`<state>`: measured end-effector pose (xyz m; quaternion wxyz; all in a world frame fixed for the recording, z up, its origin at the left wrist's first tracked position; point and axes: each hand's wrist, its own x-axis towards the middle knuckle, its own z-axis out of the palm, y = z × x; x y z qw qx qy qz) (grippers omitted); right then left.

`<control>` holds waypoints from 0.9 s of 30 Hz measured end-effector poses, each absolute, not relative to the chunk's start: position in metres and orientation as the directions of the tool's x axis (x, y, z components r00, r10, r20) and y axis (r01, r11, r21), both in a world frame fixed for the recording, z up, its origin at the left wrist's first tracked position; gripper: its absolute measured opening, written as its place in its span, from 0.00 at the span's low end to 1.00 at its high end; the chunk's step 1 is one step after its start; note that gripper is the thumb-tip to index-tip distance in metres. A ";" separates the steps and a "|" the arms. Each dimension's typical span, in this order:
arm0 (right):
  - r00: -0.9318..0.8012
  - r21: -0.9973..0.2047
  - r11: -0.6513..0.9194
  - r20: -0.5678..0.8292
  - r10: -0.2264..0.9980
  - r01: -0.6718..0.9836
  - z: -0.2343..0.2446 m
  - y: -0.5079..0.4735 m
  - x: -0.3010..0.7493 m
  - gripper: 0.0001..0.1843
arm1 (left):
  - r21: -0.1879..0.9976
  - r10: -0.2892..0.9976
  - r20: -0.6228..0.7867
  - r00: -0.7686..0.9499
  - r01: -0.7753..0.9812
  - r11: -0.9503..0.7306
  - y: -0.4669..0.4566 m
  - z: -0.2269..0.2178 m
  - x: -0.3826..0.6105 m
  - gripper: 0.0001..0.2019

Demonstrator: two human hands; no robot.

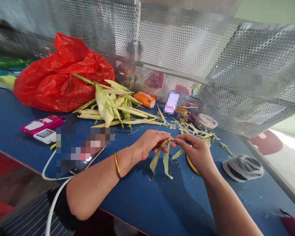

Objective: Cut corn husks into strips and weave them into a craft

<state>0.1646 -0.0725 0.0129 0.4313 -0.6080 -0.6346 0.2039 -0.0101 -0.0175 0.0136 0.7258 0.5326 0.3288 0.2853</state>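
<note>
The one camera sits on the person's head and looks forward and down over the blue table (135, 203), so the left hand (152, 142) and right hand (196, 150) reach in from the near side and show close up, around the middle. It is near enough to see the thin strips of husk (166, 164) hanging below the hands, yet it sees wide, from the big red plastic bag (61, 78) on the left to the plastic-wrapped bundle (243, 167) on the right. On the far side, the view runs up to the metal screen full of little holes (174, 42), and the table's near edge slants across, dropping toward the right.
</note>
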 end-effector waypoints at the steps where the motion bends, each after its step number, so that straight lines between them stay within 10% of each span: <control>1: 0.123 -0.772 0.177 0.314 0.941 0.611 0.013 -0.073 0.163 0.11 | 0.964 0.768 -0.171 0.618 -0.057 0.261 -0.018 0.014 -0.010 0.11; 15: 0.110 -0.314 0.254 0.798 0.592 0.915 0.011 -0.083 0.148 0.08 | 0.921 0.785 -0.128 0.606 -0.220 0.320 -0.018 0.013 -0.009 0.08; 23: 0.000 -0.321 0.213 0.553 0.833 0.923 0.004 -0.093 0.119 0.11 | 0.923 0.862 -0.097 0.497 -0.279 0.265 -0.021 0.012 -0.004 0.06; 27: 0.141 -0.535 0.134 0.442 0.886 0.834 -0.007 -0.088 0.114 0.11 | 0.918 0.870 -0.110 0.480 -0.287 0.275 -0.024 0.012 -0.003 0.04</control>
